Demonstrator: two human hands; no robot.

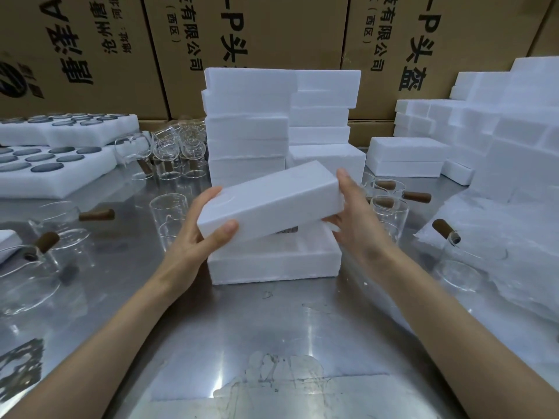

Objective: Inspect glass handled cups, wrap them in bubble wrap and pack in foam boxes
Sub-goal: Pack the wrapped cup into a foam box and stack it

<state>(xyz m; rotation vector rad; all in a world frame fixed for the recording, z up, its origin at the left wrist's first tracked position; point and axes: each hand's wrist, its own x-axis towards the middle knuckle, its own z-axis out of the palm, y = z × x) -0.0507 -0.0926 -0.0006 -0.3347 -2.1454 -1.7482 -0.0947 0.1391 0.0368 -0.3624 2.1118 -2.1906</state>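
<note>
Head view: foam lid point(269, 201) held tilted over open foam box point(273, 261).

Gripped at both ends: left hand point(198, 234) wrapped round the near-left end, thumb on the front face; right hand point(352, 213) clasping the far-right end, fingers underneath. Raised above the box on the steel table point(272, 328), lower left edge close to its rim. Glass handled cups point(168, 219) standing on either side; bubble wrap point(499, 252) lying to the right; foam stack point(272, 122) behind.
</note>
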